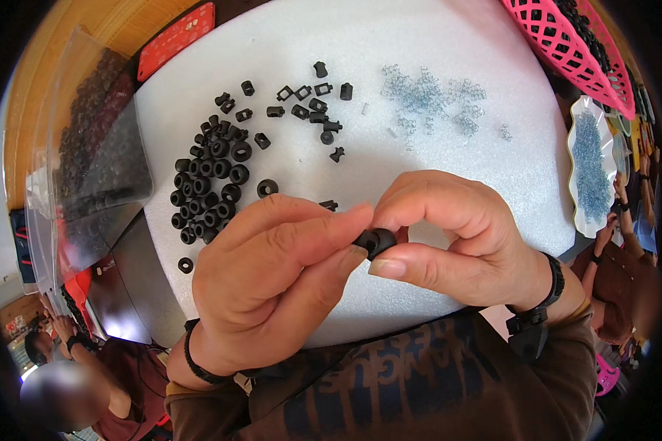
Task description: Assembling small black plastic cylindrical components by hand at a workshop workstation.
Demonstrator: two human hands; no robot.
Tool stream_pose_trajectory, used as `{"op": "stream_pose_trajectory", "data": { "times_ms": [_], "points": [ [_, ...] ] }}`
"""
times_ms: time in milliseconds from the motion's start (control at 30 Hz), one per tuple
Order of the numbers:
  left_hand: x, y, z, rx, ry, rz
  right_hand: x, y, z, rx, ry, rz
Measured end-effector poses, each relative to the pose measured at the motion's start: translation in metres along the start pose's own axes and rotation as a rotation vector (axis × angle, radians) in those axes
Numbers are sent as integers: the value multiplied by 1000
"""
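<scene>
Small black plastic fastener point(376, 241) pinched between thumb and fingertips of both hands, left hand point(272, 283) and right hand point(456, 235) closed on it, near edge of white foam pad point(434, 154), heap of black rings point(207, 184) far left, pile of small metal springs point(434, 99) far right, pink basket point(566, 37) beyond.

Bare foam pad point(434, 158) lies open ahead, between black ring pile point(207, 187) and springs point(430, 99).

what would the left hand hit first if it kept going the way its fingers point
The left hand points right, toward the right hand. Its fingertips already touch the small black part pinched between both hands, so that part comes first, then the right hand's fingers just behind it.
</scene>
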State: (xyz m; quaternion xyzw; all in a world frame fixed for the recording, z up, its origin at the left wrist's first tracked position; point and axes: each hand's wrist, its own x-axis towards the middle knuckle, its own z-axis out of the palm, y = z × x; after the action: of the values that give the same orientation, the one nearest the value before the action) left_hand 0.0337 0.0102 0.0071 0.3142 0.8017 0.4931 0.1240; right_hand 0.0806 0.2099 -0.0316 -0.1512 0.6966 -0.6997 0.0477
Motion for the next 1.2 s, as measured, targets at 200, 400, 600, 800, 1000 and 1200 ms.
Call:
{"op": "stream_pose_trajectory", "data": {
  "times_ms": [200, 400, 600, 800, 1000, 1200],
  "points": [
    [2, -11, 4, 201, 31, 234, 0, 2, -1, -126, -16, -14],
    [-2, -12, 9, 238, 17, 266, 0, 2, 2, -267, 13, -84],
    [-5, -15, 18, 117, 76, 219, -2, 2, 0, -72, 20, 28],
    [-5, -14, 23, 261, 108, 268, -6, 3, 5, 236, 58, 117],
    [-4, -19, 24, 192, 131, 268, -5, 2, 10, 501, 120, 199],
    [-4, -21, 21, 208, 104, 315, -5, 1, 11, 644, 84, 247]
  ]
}}
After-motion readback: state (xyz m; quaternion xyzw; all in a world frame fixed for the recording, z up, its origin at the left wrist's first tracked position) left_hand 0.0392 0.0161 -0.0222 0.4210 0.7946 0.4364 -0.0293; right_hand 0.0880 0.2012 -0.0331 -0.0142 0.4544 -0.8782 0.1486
